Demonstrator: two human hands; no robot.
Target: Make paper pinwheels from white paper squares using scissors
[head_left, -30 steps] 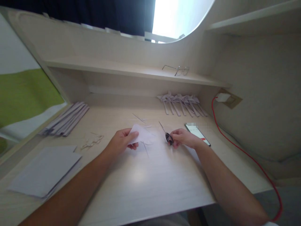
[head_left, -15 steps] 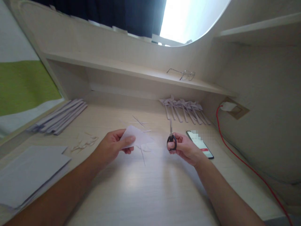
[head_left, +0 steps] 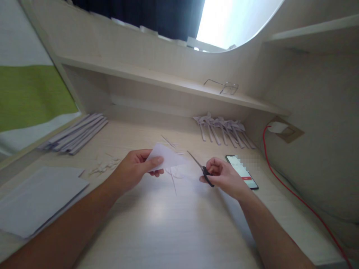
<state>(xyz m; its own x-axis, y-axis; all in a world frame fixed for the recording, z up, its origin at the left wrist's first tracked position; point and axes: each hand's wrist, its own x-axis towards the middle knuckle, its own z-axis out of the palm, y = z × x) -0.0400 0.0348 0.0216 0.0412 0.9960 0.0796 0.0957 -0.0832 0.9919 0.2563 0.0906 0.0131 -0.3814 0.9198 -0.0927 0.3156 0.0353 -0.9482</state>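
While the left hand (head_left: 134, 170) is closed on a white folded piece of paper (head_left: 166, 158), pinched between thumb and fingers just above the pale wooden counter (head_left: 174, 224), a small pair of black-handled scissors (head_left: 201, 169) is gripped by the right hand (head_left: 223, 176), with the blades angled up and left toward the paper's edge. Thin paper offcuts (head_left: 172, 175) are scattered under both. A black smartphone (head_left: 243, 175) is laid just right of the right hand, and a stack of white sheets (head_left: 39, 200) is seen at the near left.
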